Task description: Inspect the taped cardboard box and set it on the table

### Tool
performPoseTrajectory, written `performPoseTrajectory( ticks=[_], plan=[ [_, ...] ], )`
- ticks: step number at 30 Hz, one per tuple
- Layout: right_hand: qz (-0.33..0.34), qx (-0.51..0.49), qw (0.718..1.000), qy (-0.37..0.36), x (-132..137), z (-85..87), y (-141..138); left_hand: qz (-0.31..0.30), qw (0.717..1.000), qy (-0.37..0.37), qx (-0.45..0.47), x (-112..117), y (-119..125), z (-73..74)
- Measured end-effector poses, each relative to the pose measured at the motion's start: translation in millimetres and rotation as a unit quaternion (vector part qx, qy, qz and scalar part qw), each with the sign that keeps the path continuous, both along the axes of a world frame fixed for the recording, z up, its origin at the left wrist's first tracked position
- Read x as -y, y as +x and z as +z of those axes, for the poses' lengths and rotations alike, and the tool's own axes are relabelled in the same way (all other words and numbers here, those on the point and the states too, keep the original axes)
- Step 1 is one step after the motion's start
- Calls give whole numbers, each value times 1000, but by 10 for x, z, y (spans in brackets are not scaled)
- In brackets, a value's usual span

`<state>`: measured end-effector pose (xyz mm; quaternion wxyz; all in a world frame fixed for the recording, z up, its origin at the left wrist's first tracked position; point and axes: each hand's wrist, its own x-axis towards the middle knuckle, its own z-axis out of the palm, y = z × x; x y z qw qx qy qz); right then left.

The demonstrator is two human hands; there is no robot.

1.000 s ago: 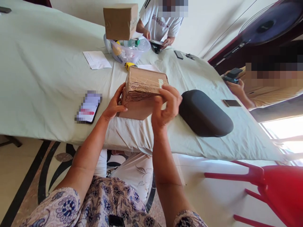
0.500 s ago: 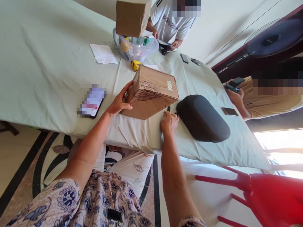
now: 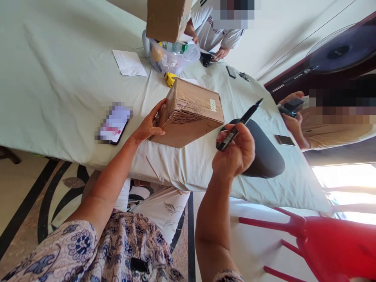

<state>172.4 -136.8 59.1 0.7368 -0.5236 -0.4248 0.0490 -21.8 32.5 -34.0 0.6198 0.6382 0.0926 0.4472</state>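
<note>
A brown cardboard box (image 3: 188, 131) rests on the cloth-covered table, its near edge scribbled with dark lines and a white printed patch on top. My left hand (image 3: 149, 124) grips its left side, the thumb on the near face and the fingers behind the corner. Raised to the right of the box, my right hand (image 3: 235, 154) is closed on a black marker (image 3: 245, 117) with a white label. The marker's thin end points up and to the right. Behind that hand lies a dark rounded case (image 3: 266, 156), partly covered by it.
A phone (image 3: 114, 124) lies to the left, with a paper sheet (image 3: 129, 62) beyond. Further back are a yellow tape measure (image 3: 170, 79), a clear plastic basin (image 3: 189, 58) and another cardboard box (image 3: 167, 19). Two people sit around the table. A red chair (image 3: 331, 235) stands right.
My right hand has come up off the table beside the dark case, lifting the black marker. My left hand stays on the cardboard box, which has hardly moved.
</note>
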Motion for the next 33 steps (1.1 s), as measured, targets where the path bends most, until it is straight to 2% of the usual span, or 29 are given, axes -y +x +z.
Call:
performPoseTrajectory(
  ticks=[2,5,9,13,17,19,21,24,26,28,30,32,33],
  plan=[
    [1,112,994,22,86,96,-170,2,1000,2,1,-3,-3,-10],
    [24,271,962,28,154,103,-353,9,1000,5,0,-9,-10,-26],
    [32,374,926,37,146,56,-482,6,1000,7,7,-17,-10,-40],
    [3,380,924,33,135,10,-489,13,1000,4,5,-7,-7,-41],
    [-34,366,929,52,176,-112,-455,21,1000,1,-4,3,-3,-37],
    [-31,359,932,42,179,-169,-489,14,1000,1,-5,-6,3,-43],
    [11,339,941,14,144,-200,-572,3,1000,6,-3,-22,12,-54],
    [117,315,942,3,22,-176,-744,-4,1000,11,8,-41,24,-72],
    [135,322,937,20,-72,-110,-843,-1,1000,6,10,-45,26,-81],
    [67,312,946,53,-144,-20,-887,4,1000,0,3,-42,22,-83],
    [-63,268,955,106,-189,64,-831,3,1000,-2,1,-38,17,-78],
    [-186,215,948,143,-220,97,-638,-3,1000,-1,8,-32,10,-66],
    [-221,199,944,142,-238,80,-489,-5,1000,2,12,-29,6,-58]
  ],
)
